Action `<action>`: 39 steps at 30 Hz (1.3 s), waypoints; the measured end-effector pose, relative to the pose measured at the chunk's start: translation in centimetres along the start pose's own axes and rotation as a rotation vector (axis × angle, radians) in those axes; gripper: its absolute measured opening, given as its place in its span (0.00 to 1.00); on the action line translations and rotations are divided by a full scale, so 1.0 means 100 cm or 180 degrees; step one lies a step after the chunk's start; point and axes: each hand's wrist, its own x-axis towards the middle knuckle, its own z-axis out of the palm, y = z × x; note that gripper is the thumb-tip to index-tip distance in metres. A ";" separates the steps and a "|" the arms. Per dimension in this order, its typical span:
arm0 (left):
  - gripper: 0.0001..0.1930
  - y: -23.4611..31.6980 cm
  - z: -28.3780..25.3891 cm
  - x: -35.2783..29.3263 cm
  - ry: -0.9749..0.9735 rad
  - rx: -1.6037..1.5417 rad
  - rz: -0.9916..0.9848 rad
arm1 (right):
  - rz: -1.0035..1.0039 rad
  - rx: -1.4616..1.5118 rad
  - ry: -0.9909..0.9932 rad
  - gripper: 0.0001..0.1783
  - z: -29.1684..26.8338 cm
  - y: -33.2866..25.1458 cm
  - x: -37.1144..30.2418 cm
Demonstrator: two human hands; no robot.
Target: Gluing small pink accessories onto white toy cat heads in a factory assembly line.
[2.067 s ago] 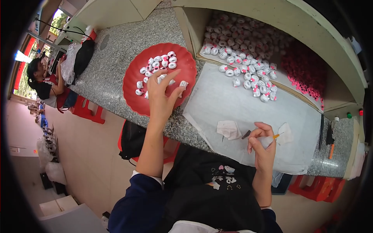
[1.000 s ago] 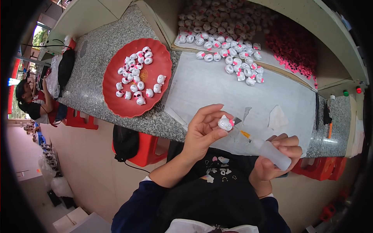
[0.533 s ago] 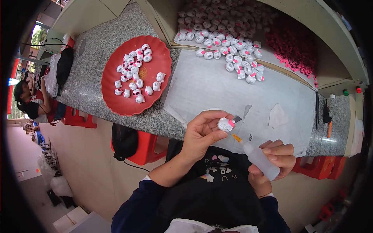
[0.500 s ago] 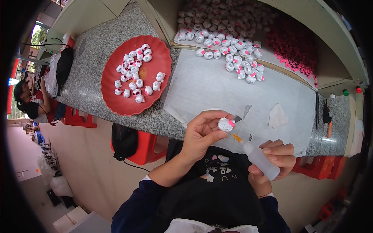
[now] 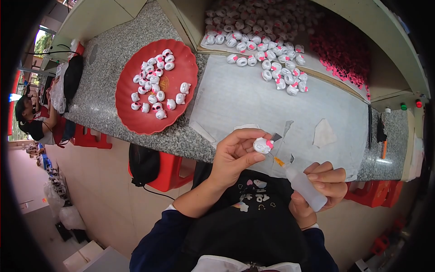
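Observation:
My left hand (image 5: 236, 154) pinches a small white cat-head piece with a pink bow (image 5: 263, 145) between thumb and fingers, over the near edge of the paper sheet. My right hand (image 5: 324, 188) is wrapped round a translucent squeeze bottle (image 5: 304, 186). The bottle tilts, its orange nozzle (image 5: 279, 161) pointing up and left at the piece, with a narrow gap between them. Many similar white pieces (image 5: 285, 72) lie heaped at the sheet's far side. More pieces sit in the scalloped red plate (image 5: 129, 111) at the left.
White paper (image 5: 226, 99) covers the middle of the speckled stone counter (image 5: 149, 22). A torn paper scrap (image 5: 325, 133) lies on it. Pink parts (image 5: 342, 68) fill the shelf at far right. Red stools (image 5: 165, 174) stand below the counter. A person (image 5: 41, 118) sits at the far left.
The bottle's nozzle has drawn slightly away from the white piece, down and to the right. My left hand keeps its pinch on the piece, nearly still.

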 end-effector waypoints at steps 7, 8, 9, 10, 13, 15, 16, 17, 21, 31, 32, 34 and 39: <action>0.18 0.001 0.003 0.000 0.0133 0.0003 -0.0138 | -0.0023 -0.0119 0.0199 0.22 0.002 0.002 -0.006; 0.18 0.001 0.003 0.000 0.0136 0.0002 -0.0137 | -0.0033 -0.0121 0.0181 0.22 0.002 0.002 -0.006; 0.18 0.000 0.003 0.000 0.0111 0.0009 -0.0110 | -0.0042 -0.0123 0.0161 0.22 0.001 0.002 -0.006; 0.18 0.000 0.004 0.000 0.0086 0.0017 -0.0083 | -0.0040 -0.0122 0.0158 0.22 0.001 0.002 -0.006; 0.18 -0.001 0.005 0.001 0.0110 0.0064 -0.0077 | -0.0065 -0.0124 0.0159 0.22 0.002 0.002 -0.006; 0.18 -0.002 0.004 0.002 0.0067 0.0161 0.0015 | -0.0044 -0.0128 0.0119 0.22 0.001 0.002 -0.006; 0.18 -0.002 0.004 0.002 0.0020 0.0258 0.0106 | -0.0039 -0.0129 0.0115 0.22 0.002 0.001 -0.006; 0.18 -0.002 0.003 0.002 0.0026 0.0255 0.0105 | -0.0044 -0.0141 0.0150 0.22 0.003 0.001 -0.005; 0.17 -0.003 -0.001 0.002 -0.0181 0.0538 0.0328 | -0.0006 -0.0121 0.0158 0.22 0.003 0.001 -0.006; 0.16 -0.002 -0.001 0.003 -0.0193 0.1279 0.0557 | 0.0078 -0.0022 0.0027 0.22 0.002 0.001 -0.004; 0.16 -0.002 -0.002 0.005 -0.0196 0.1276 0.0559 | 0.0078 -0.0036 0.0053 0.22 0.001 0.002 -0.003; 0.16 -0.002 -0.002 0.006 -0.0246 0.1377 0.0669 | 0.0083 -0.0059 0.0084 0.22 0.000 0.002 -0.002; 0.16 -0.001 -0.002 0.009 -0.0209 0.1186 0.0584 | 0.0180 -0.0255 -0.0039 0.21 -0.007 0.006 0.007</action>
